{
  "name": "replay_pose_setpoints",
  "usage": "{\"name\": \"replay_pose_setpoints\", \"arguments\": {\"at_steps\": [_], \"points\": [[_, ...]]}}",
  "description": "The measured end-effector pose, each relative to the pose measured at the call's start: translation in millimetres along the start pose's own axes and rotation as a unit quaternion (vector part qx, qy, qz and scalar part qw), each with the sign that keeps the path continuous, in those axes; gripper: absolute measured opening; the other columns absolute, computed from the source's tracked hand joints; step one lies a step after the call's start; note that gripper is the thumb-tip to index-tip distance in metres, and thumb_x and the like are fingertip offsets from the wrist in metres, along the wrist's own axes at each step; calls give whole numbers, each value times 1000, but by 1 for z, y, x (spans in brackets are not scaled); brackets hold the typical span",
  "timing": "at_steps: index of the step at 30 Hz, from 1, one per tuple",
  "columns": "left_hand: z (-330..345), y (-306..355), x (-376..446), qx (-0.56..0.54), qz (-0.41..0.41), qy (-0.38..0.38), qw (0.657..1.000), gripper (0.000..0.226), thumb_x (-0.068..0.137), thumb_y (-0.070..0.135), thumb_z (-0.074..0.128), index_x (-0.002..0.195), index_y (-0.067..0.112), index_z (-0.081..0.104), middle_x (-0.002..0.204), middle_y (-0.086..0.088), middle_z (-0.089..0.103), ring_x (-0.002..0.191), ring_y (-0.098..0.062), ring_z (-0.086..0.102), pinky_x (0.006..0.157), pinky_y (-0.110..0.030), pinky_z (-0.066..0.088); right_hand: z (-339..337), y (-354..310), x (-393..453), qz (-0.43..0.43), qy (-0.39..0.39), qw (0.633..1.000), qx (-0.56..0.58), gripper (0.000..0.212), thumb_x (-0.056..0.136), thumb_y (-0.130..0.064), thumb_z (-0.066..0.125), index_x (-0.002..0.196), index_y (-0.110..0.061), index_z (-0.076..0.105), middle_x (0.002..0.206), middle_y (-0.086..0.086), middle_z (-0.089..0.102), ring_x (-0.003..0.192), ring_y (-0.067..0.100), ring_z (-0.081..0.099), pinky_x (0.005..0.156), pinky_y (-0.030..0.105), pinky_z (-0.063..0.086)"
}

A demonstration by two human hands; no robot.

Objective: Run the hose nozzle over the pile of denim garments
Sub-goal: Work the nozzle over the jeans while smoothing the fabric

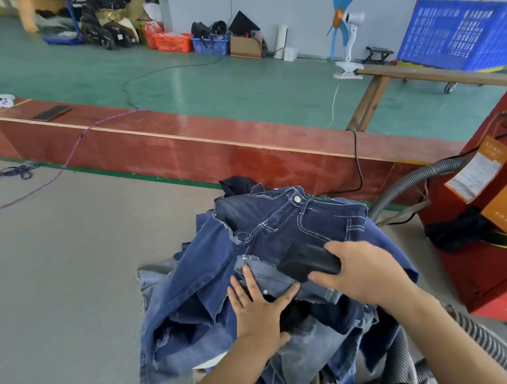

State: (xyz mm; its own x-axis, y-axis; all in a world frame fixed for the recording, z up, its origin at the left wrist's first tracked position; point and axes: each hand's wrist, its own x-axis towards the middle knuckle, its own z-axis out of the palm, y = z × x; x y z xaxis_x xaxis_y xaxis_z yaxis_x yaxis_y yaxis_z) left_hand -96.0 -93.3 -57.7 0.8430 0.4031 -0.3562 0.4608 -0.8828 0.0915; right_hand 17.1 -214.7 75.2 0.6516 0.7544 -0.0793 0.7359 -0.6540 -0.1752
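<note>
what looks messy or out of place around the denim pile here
Mostly the pile of denim garments itself: it is heaped unevenly with raw frayed edges showing. A tangle of dark thread lies loose on the grey table. The right hand grips the nozzle; the left hand presses the denim flat.

A big grey table (57,263) fills the lower left of the frame. A pile of blue denim garments (251,266) lies on it at the lower middle. A dark tangle of thread (13,172) lies at its far left edge.
</note>
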Motion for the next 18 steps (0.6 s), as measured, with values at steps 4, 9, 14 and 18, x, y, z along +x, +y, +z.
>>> {"name": "replay_pose_setpoints", "arguments": {"at_steps": [4,9,14,18], "points": [[0,2,-1,5,-4,-10,1000,87,88,55,58,143,59,-10,130,-31,-52,129,-61,-32,111,-63,-12,17,-6,3,-12,-31,999,-35,37,84,-61,55,82,-27,41,77,-11,52,85,17,59,59,29,34],[0,1,-1,10,-2,-20,1000,89,88,55,58,144,57,-11,135,-32,-48,130,-59,-32,112,-62,-11,33,-21,14,-24,3,999,-34,36,86,-58,54,84,-24,40,76,-7,53,85,20,62,56,29,33],[-1,0,-3,9,-2,-14,1000,87,88,55,58,146,55,-8,137,-34,-45,130,-60,-30,112,-62,-8,36,-41,24,-45,33,998,-13,36,87,-55,54,85,-23,38,68,-8,43,74,22,58,56,30,32],[-4,-1,-5,8,7,-7,1000,98,89,53,59,136,59,-26,134,-35,-48,130,-63,-27,112,-64,-5,7,-40,26,-51,94,990,96,33,83,-57,61,83,-28,45,66,-14,47,63,10,46,52,25,31]]}}
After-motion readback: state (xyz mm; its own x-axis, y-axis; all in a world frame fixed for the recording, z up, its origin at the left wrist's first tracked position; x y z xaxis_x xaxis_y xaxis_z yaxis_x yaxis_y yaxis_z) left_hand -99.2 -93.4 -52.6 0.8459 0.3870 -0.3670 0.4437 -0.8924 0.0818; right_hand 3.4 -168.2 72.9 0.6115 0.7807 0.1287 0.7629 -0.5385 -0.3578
